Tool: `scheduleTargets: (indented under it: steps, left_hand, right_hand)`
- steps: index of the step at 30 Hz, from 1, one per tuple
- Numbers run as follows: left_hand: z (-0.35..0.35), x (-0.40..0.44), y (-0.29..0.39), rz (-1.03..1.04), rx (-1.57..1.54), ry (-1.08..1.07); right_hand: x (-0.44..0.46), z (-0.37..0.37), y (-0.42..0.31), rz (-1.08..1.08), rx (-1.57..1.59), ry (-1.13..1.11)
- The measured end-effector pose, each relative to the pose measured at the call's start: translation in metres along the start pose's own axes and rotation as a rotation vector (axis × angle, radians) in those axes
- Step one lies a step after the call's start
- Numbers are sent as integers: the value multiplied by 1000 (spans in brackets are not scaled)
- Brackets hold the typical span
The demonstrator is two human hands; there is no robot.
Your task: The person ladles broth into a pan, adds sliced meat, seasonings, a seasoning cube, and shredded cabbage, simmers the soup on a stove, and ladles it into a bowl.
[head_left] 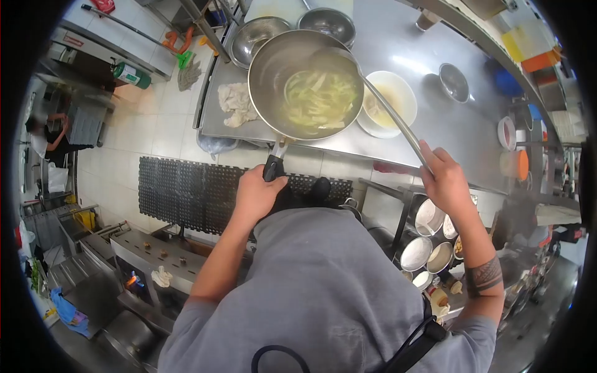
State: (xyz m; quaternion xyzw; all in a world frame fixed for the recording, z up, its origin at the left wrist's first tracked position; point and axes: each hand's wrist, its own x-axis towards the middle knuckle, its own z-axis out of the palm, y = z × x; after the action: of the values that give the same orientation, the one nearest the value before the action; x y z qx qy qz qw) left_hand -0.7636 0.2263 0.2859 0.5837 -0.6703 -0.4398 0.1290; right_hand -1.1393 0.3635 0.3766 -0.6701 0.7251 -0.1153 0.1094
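Observation:
My left hand (pixel 258 194) is closed round the black handle of a large pan (pixel 264 93), which is held above the steel counter's edge. Pale green sliced vegetables (pixel 320 96) lie in liquid inside it. My right hand (pixel 446 180) grips a long metal utensil (pixel 398 121) whose far end reaches to the pan's right rim; its head is blurred over the pan. Just right of the pan, a white bowl (pixel 403 93) with some food in it stands on the counter.
Two metal bowls (pixel 255 38) (pixel 329 23) sit behind the pan, and a small one (pixel 454 82) stands to the right. A crumpled cloth (pixel 235 102) lies left. Below right are containers (pixel 416 253). A person (pixel 53 137) stands far left, beyond a black floor mat (pixel 180 189).

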Motion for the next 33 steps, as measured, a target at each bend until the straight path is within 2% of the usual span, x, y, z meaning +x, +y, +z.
scheduleTargets:
  steps: [5,7,8,10,11,14,17,27,33]
  left_hand:
    - [1,5,1,-48,-71,-44]
    - [1,8,4,-58,-73,-52]
    - [2,9,4,-54,-86,-46]
    - [1,11,4,-54,-96,-36]
    - [1,13,3,-73,-114,-56]
    - [1,15,4,-109,-134,-80]
    - [-1,16,6,-128,-137,-96]
    - [0,21,24,-151,-219,-166]
    - [10,37,30,-15,-253,-194]
  right_hand:
    - [-5,-14,-17,100,102,-127]
    - [-7,-16,-34,566,577,-228]
    - [-5,-21,-44,565,577,-230]
    - [1,-32,-61,759,952,-337]
    - [3,-36,-63,785,1027,-383]
    - [5,-39,-72,898,1224,-375]
    - [9,-45,-77,918,1334,-381]
    - [9,-84,-85,885,1425,-308]
    - [-6,-110,-75,865,1424,-147]
